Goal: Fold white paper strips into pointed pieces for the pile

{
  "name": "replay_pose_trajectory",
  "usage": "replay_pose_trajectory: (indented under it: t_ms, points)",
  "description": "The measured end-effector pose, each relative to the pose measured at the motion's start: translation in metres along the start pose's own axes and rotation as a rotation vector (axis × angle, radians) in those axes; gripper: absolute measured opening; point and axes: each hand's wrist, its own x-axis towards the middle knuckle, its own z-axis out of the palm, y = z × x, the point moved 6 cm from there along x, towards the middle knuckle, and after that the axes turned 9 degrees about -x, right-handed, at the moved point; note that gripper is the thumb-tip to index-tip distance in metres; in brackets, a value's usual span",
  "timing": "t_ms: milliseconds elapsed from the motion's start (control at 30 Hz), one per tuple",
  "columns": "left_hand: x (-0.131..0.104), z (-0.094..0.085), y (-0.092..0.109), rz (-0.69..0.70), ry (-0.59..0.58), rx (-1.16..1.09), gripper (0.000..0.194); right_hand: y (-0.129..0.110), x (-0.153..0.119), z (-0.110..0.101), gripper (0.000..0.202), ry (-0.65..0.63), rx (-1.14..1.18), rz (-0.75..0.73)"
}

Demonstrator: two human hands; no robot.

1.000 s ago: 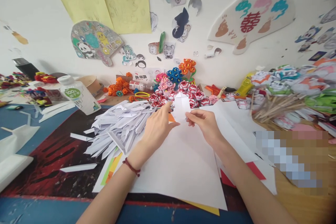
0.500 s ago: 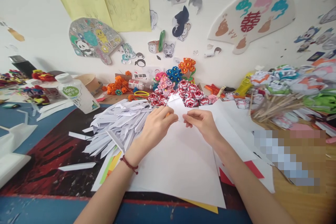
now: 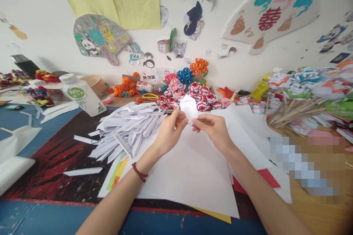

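A small folded white paper (image 3: 189, 108) with a pointed top stands upright between my hands, above large white sheets (image 3: 190, 172). My left hand (image 3: 172, 130), with a dark red cord on its wrist, pinches the paper's lower left edge. On the lower right edge, the thumb and fingers of my right hand (image 3: 211, 128) are closed on the same paper. Left of my hands lies a big pile of folded white paper strips (image 3: 127, 130).
A white bottle (image 3: 82, 95) stands behind the pile on the left. Red-and-white paper flowers (image 3: 202, 97) and other craft flowers line the wall. Wooden sticks (image 3: 296, 108) lie at the right. One loose strip (image 3: 82, 171) is on the dark mat.
The fingers of my left hand have shifted down and left along the folded paper, so more of its face shows. The view has moved slightly.
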Motion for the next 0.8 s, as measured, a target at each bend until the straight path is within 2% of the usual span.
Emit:
replay_pose_trajectory:
  t_ms: [100,233,500,800]
  points:
    - [0.000,0.000,0.000,0.002,0.032,-0.079,0.005,0.002,0.000,0.001,0.023,-0.024,0.013,0.031]
    - [-0.001,-0.002,0.004,0.033,0.073,-0.013,0.003,0.004,-0.001,0.004,0.026,-0.108,0.010,0.084]
    - [-0.003,0.000,0.012,0.054,0.006,0.086,0.005,0.004,-0.002,0.007,0.028,-0.225,-0.031,0.117]
    - [-0.003,0.003,0.010,0.057,0.002,0.155,0.006,0.007,-0.003,0.008,0.031,-0.256,0.002,0.146]
